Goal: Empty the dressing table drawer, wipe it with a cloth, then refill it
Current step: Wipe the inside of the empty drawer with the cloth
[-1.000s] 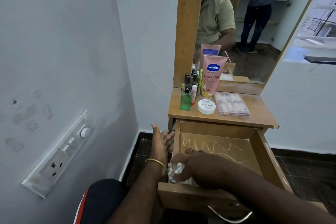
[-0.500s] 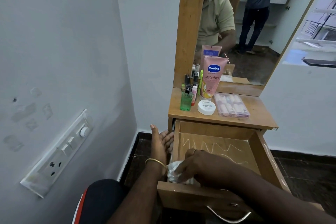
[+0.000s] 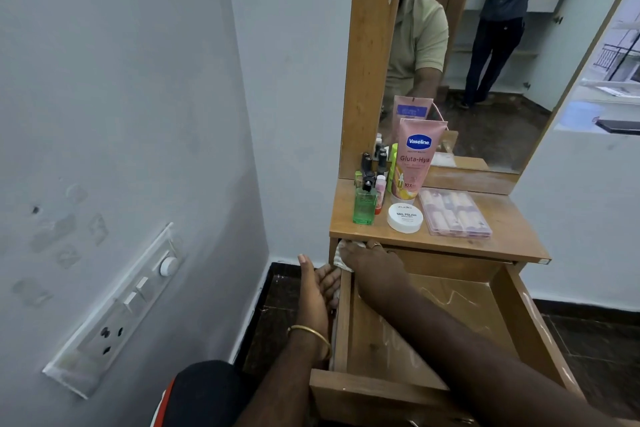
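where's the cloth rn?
Head view: the cloth is under the right hand at the back left corner of the open drawer, just below the tabletop edge.

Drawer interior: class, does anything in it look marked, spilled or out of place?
Yes. Pale zigzag scribbles run across the drawer floor, like scratches or residue; which, I cannot tell. Otherwise it holds only the right hand pressing the cloth at its back left corner.

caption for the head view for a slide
Right hand wipes the far left corner of the empty drawer with a cloth; left hand steadies its side.
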Motion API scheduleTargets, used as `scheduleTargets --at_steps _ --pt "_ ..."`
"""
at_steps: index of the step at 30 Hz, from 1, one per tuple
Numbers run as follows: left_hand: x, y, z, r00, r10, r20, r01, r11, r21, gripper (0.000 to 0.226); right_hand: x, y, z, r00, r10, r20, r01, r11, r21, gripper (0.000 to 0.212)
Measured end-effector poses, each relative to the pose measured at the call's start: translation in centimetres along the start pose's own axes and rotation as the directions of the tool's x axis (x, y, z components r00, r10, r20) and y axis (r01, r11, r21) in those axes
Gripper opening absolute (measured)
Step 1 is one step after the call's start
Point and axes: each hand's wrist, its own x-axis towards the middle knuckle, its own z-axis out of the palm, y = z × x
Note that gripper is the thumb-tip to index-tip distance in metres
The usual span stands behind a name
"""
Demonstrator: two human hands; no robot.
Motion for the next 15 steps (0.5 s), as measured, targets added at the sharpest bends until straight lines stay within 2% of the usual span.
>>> scheduleTargets --at_steps 4,8,15 --pt "0.3 -0.2 0.0 1.000 0.016 0.015 -0.015 0.999 -0.030 0.083 0.7 -0.9 0.8 0.998 0.056 -0.031 -0.056 0.998 0.019 0.052" --pt "0.7 -0.5 0.0 0.999 0.043 -0.011 -0.044 0.998 -0.046 0.099 -1.5 -1.8 0.3 0.996 0.090 0.019 -0.092 0.985 0.145 0.045" --pt "0.0 -0.5 -0.4 1.000 0.007 -0.007 -0.008 1.000 -0.011 0.093 -8.3 -3.8 -3.3 0.984 -0.098 0.150 0.075 0.986 0.152 0.057"
